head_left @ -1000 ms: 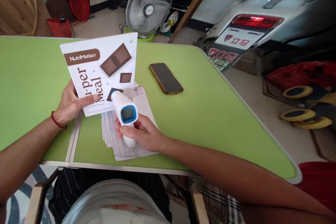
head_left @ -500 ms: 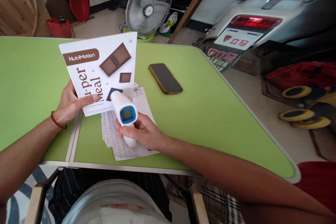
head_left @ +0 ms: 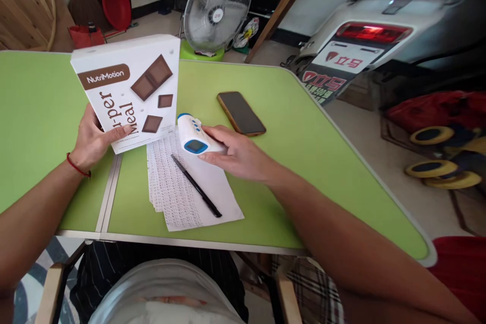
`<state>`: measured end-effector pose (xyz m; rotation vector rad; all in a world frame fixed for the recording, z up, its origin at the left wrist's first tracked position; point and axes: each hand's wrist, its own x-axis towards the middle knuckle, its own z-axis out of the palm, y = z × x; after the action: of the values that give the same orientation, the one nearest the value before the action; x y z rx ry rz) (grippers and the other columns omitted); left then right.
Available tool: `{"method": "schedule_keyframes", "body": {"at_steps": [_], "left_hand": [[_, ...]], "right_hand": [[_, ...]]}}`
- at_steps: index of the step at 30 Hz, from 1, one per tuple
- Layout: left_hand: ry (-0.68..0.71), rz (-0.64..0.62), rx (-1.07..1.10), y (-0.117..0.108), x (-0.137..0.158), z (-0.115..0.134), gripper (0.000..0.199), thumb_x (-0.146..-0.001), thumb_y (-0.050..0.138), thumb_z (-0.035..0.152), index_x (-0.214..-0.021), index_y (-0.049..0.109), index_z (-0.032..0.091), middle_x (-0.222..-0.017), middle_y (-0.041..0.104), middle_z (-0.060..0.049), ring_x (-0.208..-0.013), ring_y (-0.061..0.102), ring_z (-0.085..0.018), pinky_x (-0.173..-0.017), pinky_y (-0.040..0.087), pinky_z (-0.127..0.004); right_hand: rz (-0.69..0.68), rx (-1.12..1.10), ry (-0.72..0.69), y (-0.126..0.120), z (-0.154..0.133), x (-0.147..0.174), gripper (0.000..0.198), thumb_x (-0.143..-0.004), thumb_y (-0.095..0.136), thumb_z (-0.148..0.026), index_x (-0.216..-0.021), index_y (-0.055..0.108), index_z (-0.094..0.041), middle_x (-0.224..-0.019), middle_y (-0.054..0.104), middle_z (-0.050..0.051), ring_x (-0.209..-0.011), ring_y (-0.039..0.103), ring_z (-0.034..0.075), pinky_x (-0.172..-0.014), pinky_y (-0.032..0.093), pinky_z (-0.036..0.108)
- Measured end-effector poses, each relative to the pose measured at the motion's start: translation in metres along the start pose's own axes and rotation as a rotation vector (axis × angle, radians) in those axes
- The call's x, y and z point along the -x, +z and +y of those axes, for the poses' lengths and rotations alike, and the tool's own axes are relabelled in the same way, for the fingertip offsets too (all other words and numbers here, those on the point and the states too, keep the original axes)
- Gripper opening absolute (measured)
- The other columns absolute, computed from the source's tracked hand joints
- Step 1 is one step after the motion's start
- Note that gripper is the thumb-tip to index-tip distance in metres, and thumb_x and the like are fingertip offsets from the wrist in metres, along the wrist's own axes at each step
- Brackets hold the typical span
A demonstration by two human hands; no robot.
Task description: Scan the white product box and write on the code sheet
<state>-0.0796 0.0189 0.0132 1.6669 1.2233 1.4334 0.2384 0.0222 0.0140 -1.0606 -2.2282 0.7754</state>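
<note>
My left hand [head_left: 96, 134] grips a white NutriMotion box [head_left: 148, 111] by its lower left edge, thumb across the front. The box is tilted, its printed face with chocolate pieces towards me. In my right hand [head_left: 239, 154] lies a white and blue infrared thermometer [head_left: 192, 134], turned on its side, with its small screen facing me. It is held over sheets of handwritten paper [head_left: 167, 182], just right of the box and apart from it. A black pen [head_left: 196, 186] rests slantwise on the paper. Beyond my right hand lies a dark phone [head_left: 242, 113] in a brown case.
The green table [head_left: 304, 182] has a metal seam at left. Behind it stand a fan [head_left: 217, 15], a red basin [head_left: 116, 6] and a wooden frame. A white scooter [head_left: 372, 35] is parked at the right, near yellow-rimmed round objects [head_left: 432, 135].
My right hand has moved right and up, turning the thermometer from upright onto its side, away from the box's front. The box has shifted left and slightly up. The pen is now uncovered.
</note>
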Motion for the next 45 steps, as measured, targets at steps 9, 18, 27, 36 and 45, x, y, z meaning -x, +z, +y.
{"method": "schedule_keyframes", "body": {"at_steps": [9,18,27,36,45], "left_hand": [[0.049,-0.020,0.051,-0.004,-0.008,0.002,0.064,-0.061,0.090,0.038,-0.109,0.054,0.018,-0.114,0.063,-0.005,-0.104,0.061,-0.027,-0.091,0.052,-0.049],[0.006,-0.034,0.073,-0.004,-0.010,-0.003,0.065,-0.055,0.092,0.035,-0.105,0.054,0.017,-0.117,0.062,-0.007,-0.107,0.060,-0.028,-0.092,0.052,-0.050],[0.469,0.193,-0.481,-0.007,-0.003,0.012,0.088,-0.073,0.076,0.056,-0.140,0.023,0.034,-0.149,0.030,0.001,-0.146,0.019,-0.030,-0.123,0.019,-0.054],[0.899,-0.120,-0.619,0.017,0.022,0.029,0.048,-0.081,0.073,0.025,-0.122,0.049,0.032,-0.113,0.059,-0.004,-0.101,0.059,-0.026,-0.085,0.053,-0.048],[0.587,-0.689,-0.435,0.034,0.024,0.020,0.011,-0.093,0.056,0.020,-0.102,0.061,0.015,-0.114,0.063,-0.013,-0.104,0.060,-0.023,-0.093,0.051,-0.040]], "right_hand": [[-0.112,0.414,0.125,-0.012,0.042,-0.009,0.043,-0.080,0.060,-0.039,-0.119,0.061,-0.019,-0.103,0.064,0.013,-0.095,0.061,0.029,-0.079,0.050,0.041],[-0.104,0.523,0.090,-0.011,0.036,-0.008,0.036,-0.078,0.058,-0.026,-0.112,0.061,-0.016,-0.107,0.062,0.016,-0.098,0.059,0.032,-0.084,0.050,0.046],[-0.042,0.264,-0.081,0.017,-0.023,0.010,0.017,-0.086,0.055,-0.033,-0.091,0.059,-0.017,-0.079,0.065,0.005,-0.065,0.058,0.015,-0.061,0.044,0.029],[-0.102,0.290,-0.156,0.039,-0.016,0.010,0.033,-0.087,0.044,-0.020,-0.113,0.063,-0.023,-0.082,0.066,0.005,-0.068,0.055,0.016,-0.060,0.040,0.029],[0.151,-0.410,-0.111,0.038,-0.011,0.002,0.031,-0.085,0.059,-0.032,-0.113,0.052,-0.023,-0.083,0.054,0.000,-0.073,0.054,0.014,-0.066,0.047,0.029]]}}
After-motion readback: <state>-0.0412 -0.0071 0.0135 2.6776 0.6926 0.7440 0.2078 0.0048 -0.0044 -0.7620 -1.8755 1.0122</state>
